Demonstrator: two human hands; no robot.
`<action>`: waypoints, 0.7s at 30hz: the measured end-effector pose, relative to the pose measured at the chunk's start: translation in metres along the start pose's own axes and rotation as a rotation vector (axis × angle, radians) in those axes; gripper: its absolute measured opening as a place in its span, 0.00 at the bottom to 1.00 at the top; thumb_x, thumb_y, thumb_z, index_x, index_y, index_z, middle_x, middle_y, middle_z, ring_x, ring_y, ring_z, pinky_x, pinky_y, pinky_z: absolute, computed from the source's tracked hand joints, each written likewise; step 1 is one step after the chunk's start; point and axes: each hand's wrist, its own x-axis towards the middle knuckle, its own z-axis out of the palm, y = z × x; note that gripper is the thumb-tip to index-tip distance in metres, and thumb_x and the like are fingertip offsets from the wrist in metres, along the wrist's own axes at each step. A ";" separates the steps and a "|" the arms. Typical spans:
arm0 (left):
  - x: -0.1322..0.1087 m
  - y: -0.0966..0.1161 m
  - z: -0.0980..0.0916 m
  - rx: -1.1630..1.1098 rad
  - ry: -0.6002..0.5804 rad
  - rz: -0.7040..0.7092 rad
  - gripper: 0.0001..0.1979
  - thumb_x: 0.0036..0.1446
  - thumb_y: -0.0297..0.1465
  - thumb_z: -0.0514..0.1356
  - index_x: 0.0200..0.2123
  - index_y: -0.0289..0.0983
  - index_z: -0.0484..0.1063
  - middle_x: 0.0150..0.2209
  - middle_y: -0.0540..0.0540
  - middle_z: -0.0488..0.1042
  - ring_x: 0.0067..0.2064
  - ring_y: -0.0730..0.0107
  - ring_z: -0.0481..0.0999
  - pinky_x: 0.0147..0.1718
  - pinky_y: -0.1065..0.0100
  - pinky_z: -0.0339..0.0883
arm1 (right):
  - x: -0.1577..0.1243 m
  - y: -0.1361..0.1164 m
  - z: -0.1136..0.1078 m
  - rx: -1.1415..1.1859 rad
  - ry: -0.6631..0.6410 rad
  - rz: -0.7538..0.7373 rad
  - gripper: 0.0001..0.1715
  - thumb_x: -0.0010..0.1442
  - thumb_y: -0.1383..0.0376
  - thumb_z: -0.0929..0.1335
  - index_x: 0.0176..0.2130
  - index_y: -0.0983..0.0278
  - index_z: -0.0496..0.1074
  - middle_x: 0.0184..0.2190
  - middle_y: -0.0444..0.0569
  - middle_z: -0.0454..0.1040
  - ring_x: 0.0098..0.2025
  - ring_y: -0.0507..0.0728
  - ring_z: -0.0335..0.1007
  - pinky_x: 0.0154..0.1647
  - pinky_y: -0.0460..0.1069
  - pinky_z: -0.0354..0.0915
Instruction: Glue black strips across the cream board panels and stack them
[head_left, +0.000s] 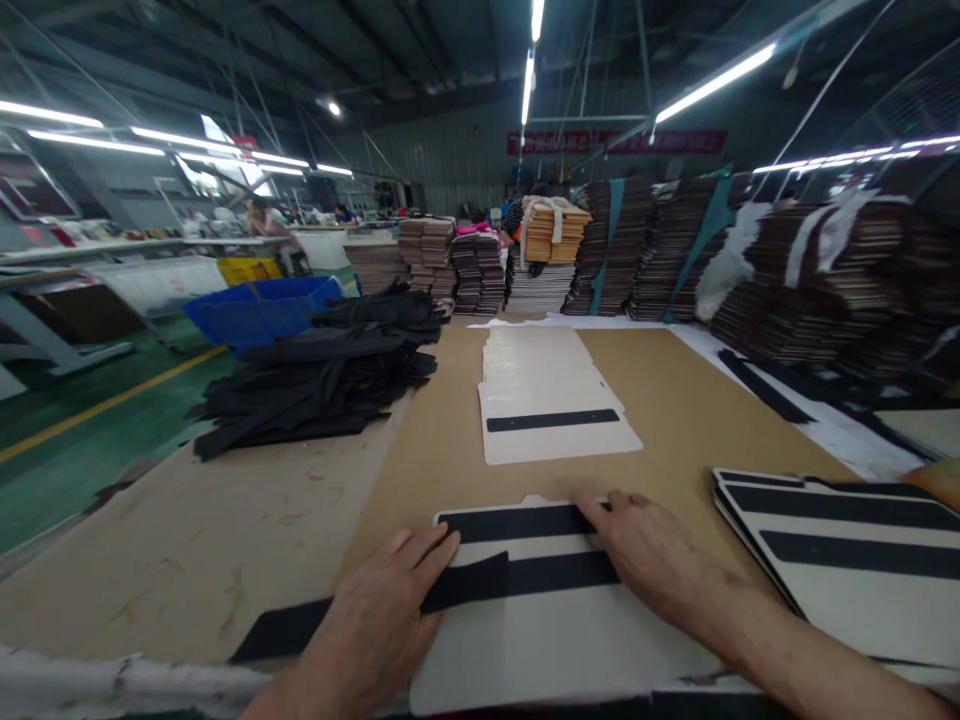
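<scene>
At far left, black strips [322, 370] lie piled. Nearer, a loose strip [285, 632] passes under the palm-down left hand [386, 600], whose grip cannot be determined, onto the near pale panel [555, 650]. Beyond, pale sheets [555, 440] overlap. The right hand [649, 555], fingers loosely spread, touches the panel's far right corner. At right, striped panels [877, 610] are stacked.
</scene>
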 end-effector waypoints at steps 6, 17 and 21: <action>0.011 0.004 0.005 0.046 -0.033 -0.045 0.33 0.51 0.28 0.54 0.63 0.42 0.63 0.60 0.42 0.67 0.61 0.50 0.64 0.60 0.48 0.62 | -0.009 -0.025 0.005 -0.134 -0.032 0.030 0.41 0.59 0.77 0.59 0.67 0.54 0.55 0.42 0.62 0.74 0.43 0.66 0.73 0.34 0.54 0.70; 0.007 -0.010 0.019 0.001 0.120 0.007 0.33 0.48 0.24 0.55 0.60 0.41 0.66 0.56 0.45 0.70 0.58 0.56 0.67 0.58 0.54 0.65 | -0.033 0.029 0.034 -0.023 0.076 0.149 0.38 0.58 0.80 0.57 0.64 0.58 0.62 0.50 0.56 0.71 0.49 0.63 0.66 0.46 0.56 0.69; 0.005 -0.011 0.019 -0.027 0.197 0.057 0.30 0.50 0.24 0.56 0.58 0.40 0.68 0.56 0.44 0.71 0.57 0.57 0.67 0.57 0.56 0.66 | -0.040 0.054 0.041 0.009 0.154 0.132 0.34 0.60 0.77 0.58 0.62 0.59 0.65 0.46 0.55 0.72 0.47 0.63 0.66 0.48 0.57 0.67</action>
